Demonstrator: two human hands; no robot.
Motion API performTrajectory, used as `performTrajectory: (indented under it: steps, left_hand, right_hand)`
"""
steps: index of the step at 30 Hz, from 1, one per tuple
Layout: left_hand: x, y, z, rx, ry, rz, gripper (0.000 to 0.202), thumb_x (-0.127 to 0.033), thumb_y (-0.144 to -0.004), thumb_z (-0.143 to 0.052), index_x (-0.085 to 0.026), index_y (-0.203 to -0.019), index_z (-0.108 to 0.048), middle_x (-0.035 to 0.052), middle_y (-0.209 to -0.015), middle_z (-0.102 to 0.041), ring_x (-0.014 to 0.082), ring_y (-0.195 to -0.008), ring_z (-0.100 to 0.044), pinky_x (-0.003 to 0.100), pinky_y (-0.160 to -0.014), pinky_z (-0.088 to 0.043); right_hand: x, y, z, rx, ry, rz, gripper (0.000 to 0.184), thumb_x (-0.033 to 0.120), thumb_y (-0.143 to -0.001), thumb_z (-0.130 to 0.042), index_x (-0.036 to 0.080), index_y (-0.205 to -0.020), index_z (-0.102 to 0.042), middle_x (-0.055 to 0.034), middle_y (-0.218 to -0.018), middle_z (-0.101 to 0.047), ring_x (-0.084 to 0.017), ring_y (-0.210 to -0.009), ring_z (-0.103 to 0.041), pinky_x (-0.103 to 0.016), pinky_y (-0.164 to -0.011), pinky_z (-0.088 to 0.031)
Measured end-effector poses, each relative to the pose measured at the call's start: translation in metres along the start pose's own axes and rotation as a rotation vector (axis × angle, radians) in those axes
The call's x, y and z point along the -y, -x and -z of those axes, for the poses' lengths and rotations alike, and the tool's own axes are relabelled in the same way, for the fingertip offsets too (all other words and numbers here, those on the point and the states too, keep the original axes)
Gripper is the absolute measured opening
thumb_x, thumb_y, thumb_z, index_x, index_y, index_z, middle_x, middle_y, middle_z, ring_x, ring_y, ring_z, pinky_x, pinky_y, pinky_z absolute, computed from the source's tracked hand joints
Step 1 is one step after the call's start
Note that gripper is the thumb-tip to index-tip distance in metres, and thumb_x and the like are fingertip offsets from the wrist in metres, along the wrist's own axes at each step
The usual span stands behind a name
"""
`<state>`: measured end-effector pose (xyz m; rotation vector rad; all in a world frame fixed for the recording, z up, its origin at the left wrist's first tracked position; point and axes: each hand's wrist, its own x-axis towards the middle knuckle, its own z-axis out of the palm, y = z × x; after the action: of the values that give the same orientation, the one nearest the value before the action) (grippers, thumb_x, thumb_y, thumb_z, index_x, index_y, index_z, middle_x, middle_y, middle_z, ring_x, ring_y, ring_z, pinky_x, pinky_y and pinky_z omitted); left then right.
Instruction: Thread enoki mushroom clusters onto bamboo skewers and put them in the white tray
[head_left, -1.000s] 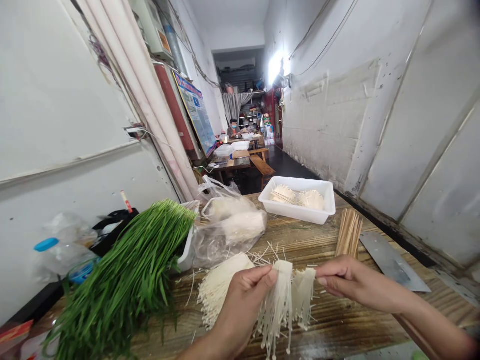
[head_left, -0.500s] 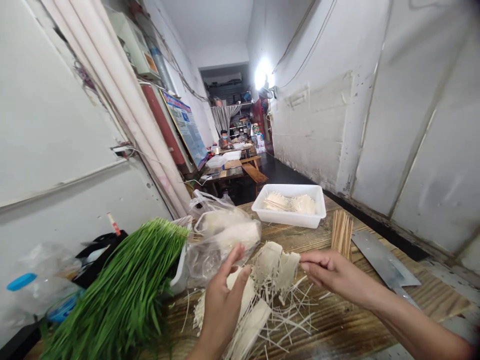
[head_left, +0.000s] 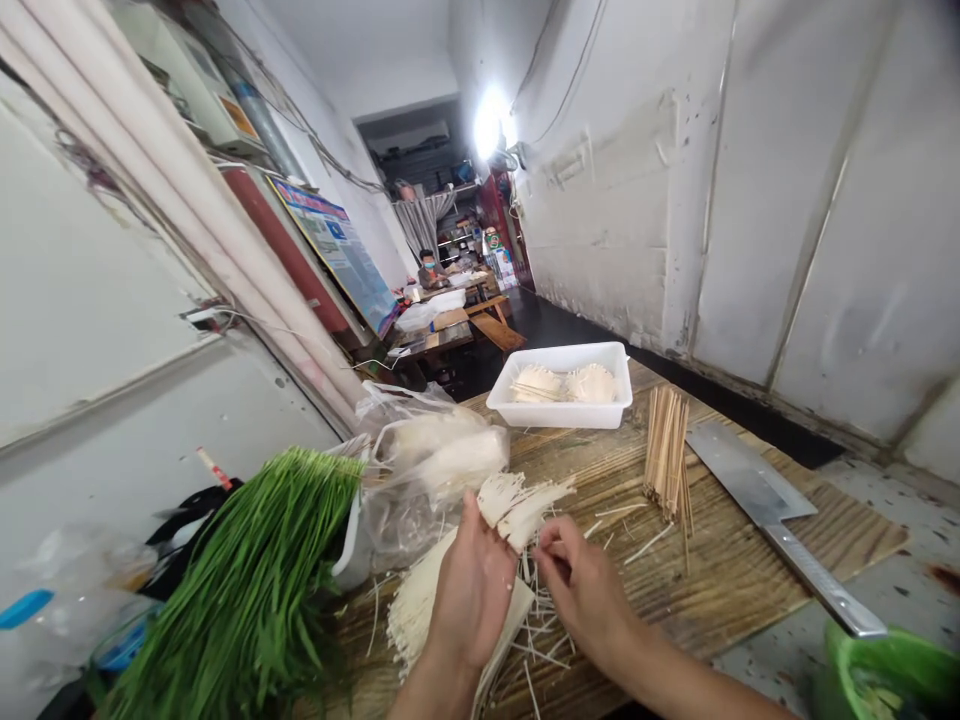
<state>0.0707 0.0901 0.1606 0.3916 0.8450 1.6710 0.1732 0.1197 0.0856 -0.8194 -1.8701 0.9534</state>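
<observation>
Ivory enoki mushroom lies fanned in my left hand (head_left: pixel 476 590), a flat torn-edged piece (head_left: pixel 525 505) held up by thumb and fingers above the wooden board (head_left: pixel 675 600). My right hand (head_left: pixel 592 600) is curled narrow, thumb and fingertips close together just beside the fan's lower edge; whether they pinch a strand or only hover there, I cannot tell. I judge that I am at the step of tidying or spreading this piece by hand, and the next move calls for a light touch: a firm hold with the left, small careful fingertip work with the right, as the thin strands look apt to tear. Below my wrists lies the larger pile of enoki (head_left: pixel 416 600), partly hidden by my left arm, with loose strands (head_left: pixel 540 655) scattered between my hands, where they could cling or get mixed in. Ahead, a white tray (head_left: pixel 555 413) holds two round pale pieces; right of it are a bundle of wooden sticks (head_left: pixel 664 450) and a cleaver (head_left: pixel 742 475), its handle towards me. Leafy greens (head_left: pixel 255 580) and a plastic bag (head_left: pixel 465 460) crowd my left side, leaving little elbow room there.
</observation>
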Motion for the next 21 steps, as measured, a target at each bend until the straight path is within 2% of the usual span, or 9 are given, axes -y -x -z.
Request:
performTrajectory:
  steps: [5, 10, 14, 16, 18, 20, 21]
  left_hand:
    - [0.001, 0.004, -0.007, 0.042, 0.002, 0.005, 0.042, -0.04, -0.09, -0.042, -0.015, -0.122, -0.054, 0.0114, -0.115, -0.065, 0.0225, -0.113, -0.055, 0.039, -0.103, -0.037]
    - [0.005, 0.007, -0.01, 0.049, -0.059, -0.001, 0.043, -0.039, -0.09, -0.043, -0.016, -0.125, -0.051, 0.0125, -0.118, -0.062, 0.0224, -0.114, -0.054, 0.039, -0.102, -0.038]
    - [0.006, 0.012, 0.0, -0.102, -0.26, -0.058, 0.051, -0.046, -0.085, -0.049, -0.022, -0.13, -0.044, 0.0118, -0.124, -0.057, 0.0215, -0.116, -0.052, 0.036, -0.099, -0.04]
    - [0.007, 0.018, 0.01, -0.226, -0.529, -0.233, 0.056, -0.045, -0.079, -0.058, -0.026, -0.13, -0.043, 0.0092, -0.122, -0.057, 0.0206, -0.112, -0.054, 0.034, -0.095, -0.042]
    - [0.007, 0.024, 0.02, -0.358, -0.874, -0.535, 0.048, -0.041, -0.072, -0.067, -0.025, -0.116, -0.057, 0.0069, -0.114, -0.058, 0.0199, -0.103, -0.056, 0.031, -0.09, -0.044]
    - [0.007, 0.029, 0.027, -0.396, -1.161, -0.763, 0.027, -0.038, -0.069, -0.069, -0.023, -0.092, -0.068, 0.0053, -0.101, -0.06, 0.0188, -0.09, -0.058, 0.03, -0.083, -0.046]
    - [0.006, 0.031, 0.028, -0.361, -1.247, -0.806, 0.019, -0.037, -0.07, -0.068, -0.022, -0.082, -0.071, 0.0048, -0.094, -0.061, 0.0182, -0.084, -0.059, 0.029, -0.08, -0.047]
  right_hand:
    - [0.003, 0.005, -0.004, 0.072, -0.078, 0.0, 0.008, 0.015, -0.087, -0.039, 0.02, -0.088, -0.045, 0.0023, -0.064, -0.055, -0.014, -0.056, -0.052, -0.022, -0.055, -0.037]
    - [0.002, 0.008, -0.002, 0.073, -0.157, -0.018, 0.009, 0.014, -0.087, -0.041, 0.02, -0.084, -0.047, 0.0032, -0.061, -0.054, -0.012, -0.055, -0.051, -0.021, -0.055, -0.037]
    - [0.003, 0.008, 0.005, 0.005, -0.204, -0.014, 0.01, 0.017, -0.089, -0.04, 0.019, -0.085, -0.049, 0.0027, -0.062, -0.055, -0.012, -0.056, -0.053, -0.022, -0.057, -0.039]
    - [0.005, 0.006, 0.01, -0.021, -0.234, -0.02, 0.009, 0.019, -0.089, -0.041, 0.019, -0.085, -0.05, 0.0028, -0.061, -0.055, -0.012, -0.056, -0.053, -0.022, -0.057, -0.039]
    - [0.009, 0.004, 0.014, -0.025, -0.264, -0.044, 0.01, 0.021, -0.089, -0.042, 0.019, -0.084, -0.05, 0.0029, -0.061, -0.056, -0.012, -0.056, -0.053, -0.021, -0.056, -0.04]
    - [0.014, 0.003, 0.015, -0.002, -0.286, -0.068, 0.011, 0.022, -0.089, -0.043, 0.019, -0.081, -0.05, 0.003, -0.061, -0.056, -0.011, -0.055, -0.053, -0.021, -0.055, -0.039]
    - [0.017, 0.004, 0.015, 0.01, -0.289, -0.069, 0.011, 0.022, -0.089, -0.044, 0.019, -0.08, -0.05, 0.0031, -0.061, -0.056, -0.011, -0.055, -0.053, -0.021, -0.054, -0.039]
